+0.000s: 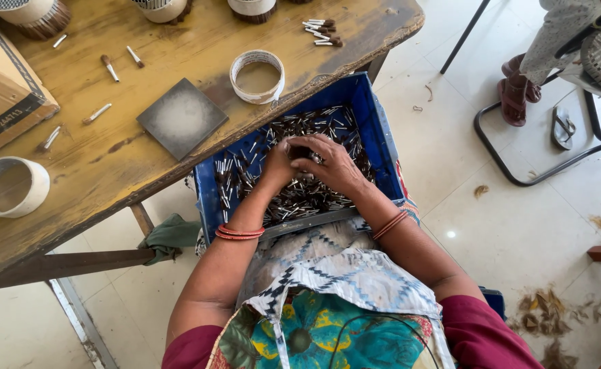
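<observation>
Crate [375, 130]: I read blue walls.
Sticks [314, 195]: dark brown bodies, white tips.
Table [109, 157]: worn yellow-brown wood, dark stains.
Square tile [181, 117]: grey, paler centre.
Tape rings [256, 76]: I see white.
Bangles [239, 233]: orange-red.
Lap cloth [341, 266]: white and grey-blue zigzag pattern.
Sleeves [481, 335]: maroon.
Rag [170, 236]: I note green.

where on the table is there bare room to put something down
Bare wood lies between the grey tile and the near ring, and right of the far ring toward the table corner. The blue crate is crowded with sticks, both hands in it.
</observation>
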